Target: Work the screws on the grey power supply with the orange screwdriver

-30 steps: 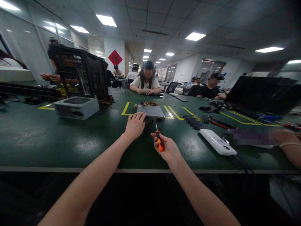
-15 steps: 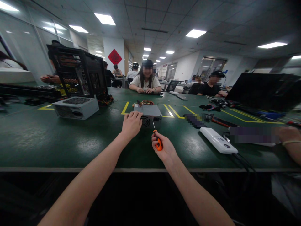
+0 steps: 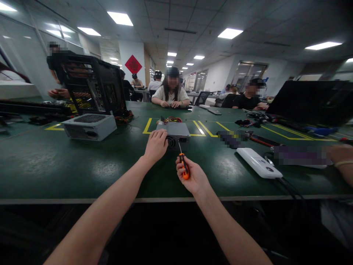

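A grey computer power supply [image 3: 176, 129] lies on the green table before me, its fan grille and socket facing me and coloured cables bunched behind it. My left hand [image 3: 157, 143] grips its left front corner, fingers bent over the top edge. In my right hand [image 3: 193, 173] is an orange and black screwdriver [image 3: 184, 167], fingers closed round the handle. The shaft points up and away, and its tip is at the front face just below the socket. Whether it sits in a screw is too small to tell.
A second power supply [image 3: 89, 127] stands at the left, with an open black computer case [image 3: 96, 84] behind it. On the right lie a white power strip [image 3: 259, 163] and several tools. A person [image 3: 171, 92] sits opposite; another person's hand [image 3: 342, 156] is at the far right.
The screwdriver handle has turned in my right hand, showing more of its black stripes. My left hand stays on the power supply. The view has shifted slightly.
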The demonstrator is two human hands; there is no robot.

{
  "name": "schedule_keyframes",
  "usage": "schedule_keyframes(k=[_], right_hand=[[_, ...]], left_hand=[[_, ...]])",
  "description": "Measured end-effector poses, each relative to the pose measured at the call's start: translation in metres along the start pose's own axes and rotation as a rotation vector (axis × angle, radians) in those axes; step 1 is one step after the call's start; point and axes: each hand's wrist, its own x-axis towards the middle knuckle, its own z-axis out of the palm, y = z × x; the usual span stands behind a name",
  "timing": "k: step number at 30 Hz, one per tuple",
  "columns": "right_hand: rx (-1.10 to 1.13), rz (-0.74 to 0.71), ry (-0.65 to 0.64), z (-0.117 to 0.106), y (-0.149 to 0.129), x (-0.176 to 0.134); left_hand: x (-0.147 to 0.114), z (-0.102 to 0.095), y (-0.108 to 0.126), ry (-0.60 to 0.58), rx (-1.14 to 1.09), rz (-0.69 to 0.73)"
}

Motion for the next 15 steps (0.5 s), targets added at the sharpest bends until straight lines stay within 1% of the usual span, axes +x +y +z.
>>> schedule_keyframes(k=[3, 6, 9, 11, 12, 15], right_hand=[[0.005, 0.019, -0.040, -0.0020, 0.0008, 0.0004], [-0.011, -0.066, -0.021, -0.0035, 0.0006, 0.0010], [-0.018, -0.148, 0.046, -0.0043, -0.0017, -0.0006], [-0.008, -0.126, 0.071, -0.0048, -0.0035, -0.0023], [-0.003, -0.090, 0.063, -0.0049, -0.0041, -0.0031], [0.005, 0.019, -0.003, -0.0045, -0.0029, -0.0036]], left_hand=[[-0.0002, 0.0028, 0.0009, -0.015, -0.016, 0.001], [-0.0006, 0.0035, 0.0032, -0.020, 0.001, -0.012], [-0.0004, 0.0029, 0.0058, -0.021, 0.020, -0.021], [0.0000, 0.0025, 0.0071, -0.020, 0.026, -0.030], [0.0002, 0.0024, 0.0074, -0.020, 0.029, -0.034], [0.0005, 0.0025, 0.0077, -0.022, 0.043, -0.036]])
